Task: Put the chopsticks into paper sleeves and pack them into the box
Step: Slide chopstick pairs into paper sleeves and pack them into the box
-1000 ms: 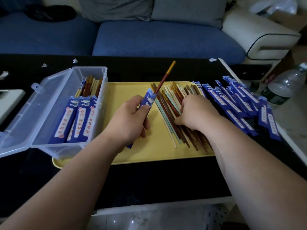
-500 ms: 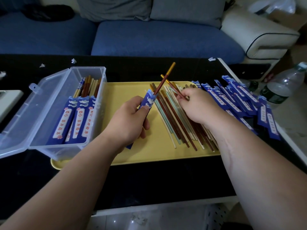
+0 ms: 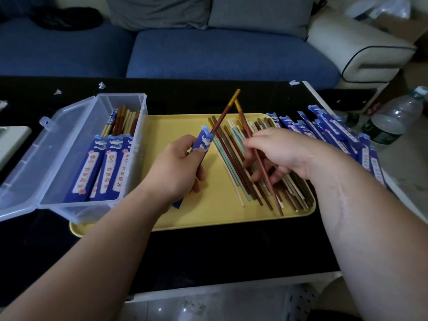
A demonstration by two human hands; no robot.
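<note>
Pinching the second chopstick (image 3: 246,126) in my right hand (image 3: 280,151) over the tray (image 3: 185,126) pile, I'd line its near end with the sleeve (image 3: 203,141) mouth my left hand (image 3: 172,167) grips, sliding alongside the first stick (image 3: 223,114), box (image 3: 120,95) open at left

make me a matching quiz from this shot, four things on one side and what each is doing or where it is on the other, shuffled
Things
1. left hand
2. right hand
3. clear box
4. water bottle

States
a. holds a loose red-brown chopstick
b. stands beyond the right edge of the table
c. lid open, sleeved chopsticks inside
d. grips a blue sleeve with a partly inserted chopstick

Pairs: 1-d, 2-a, 3-c, 4-b
</note>
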